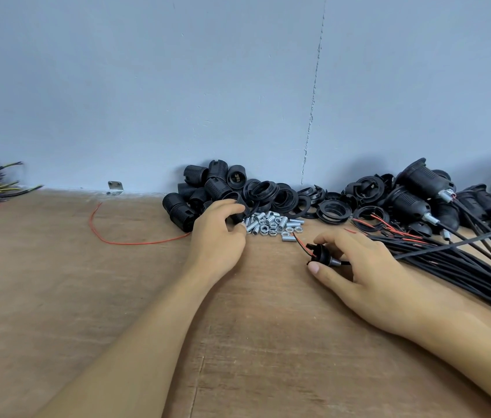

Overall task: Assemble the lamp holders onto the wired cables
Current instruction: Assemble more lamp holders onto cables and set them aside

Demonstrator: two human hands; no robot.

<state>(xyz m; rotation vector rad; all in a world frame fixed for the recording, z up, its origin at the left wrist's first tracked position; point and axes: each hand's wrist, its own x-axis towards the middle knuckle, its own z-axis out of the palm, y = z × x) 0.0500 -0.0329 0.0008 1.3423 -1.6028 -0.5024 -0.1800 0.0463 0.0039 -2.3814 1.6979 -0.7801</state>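
Progress looks partial: along the far edge of the bench [87, 297] toward its right corner lie several finished lamp holders [419, 188], each with a cable running out of its metal end, which I take to be completed units. Far more appears to be waiting. A thick bundle of black cables [464, 260] fans in from the right edge, most showing bare red and black ends with nothing fitted. A pile of holder bodies [205, 188] sits against the wall at the middle of the far edge, loose rings [283, 194] just to its right, and a heap of metal nipples and nuts [271, 223] just in front. The unit in progress seems half built. The right hand [356, 267] pinches one cable between thumb and curled fingers, near the middle of the bench; that cable already carries a black cap [320, 255] and a metal nipple [333, 262], with short wire ends [300, 244] poking out beyond the cap. The left hand [223, 227] has its fingers curled round a threaded holder body [239, 212] at the near side of the pile, touching its neighbours. Joining that body to the cap looks like the step at hand. A loose red wire [111, 236] curls toward the left.
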